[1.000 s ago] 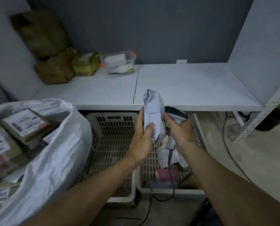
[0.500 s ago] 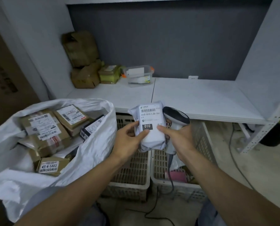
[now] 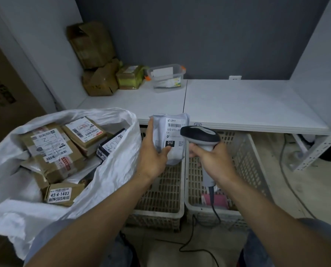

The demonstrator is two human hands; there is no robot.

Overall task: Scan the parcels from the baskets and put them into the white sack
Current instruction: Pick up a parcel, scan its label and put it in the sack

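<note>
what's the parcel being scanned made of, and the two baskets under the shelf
Parcel: probably a soft plastic mailer, pale grey, faint sheen; it wrinkles and bulges. Left basket and right basket: rigid moulded plastic, off-white, matte, going by the slotted lattice walls and thick rims.

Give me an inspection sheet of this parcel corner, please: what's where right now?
Surface: white shelf, two panels meeting at a seam.
Job's things: grey parcel label-up beside scanner; white sack holds labelled boxes; left basket, right basket below shelf.
Clutter: cardboard boxes, clear tub at back left.
Hands: left hand holds parcel; right hand grips scanner.
Cables: scanner cable trails to floor; second cable at right.
Surroundings: dark grey wall, metal rack right.
</note>
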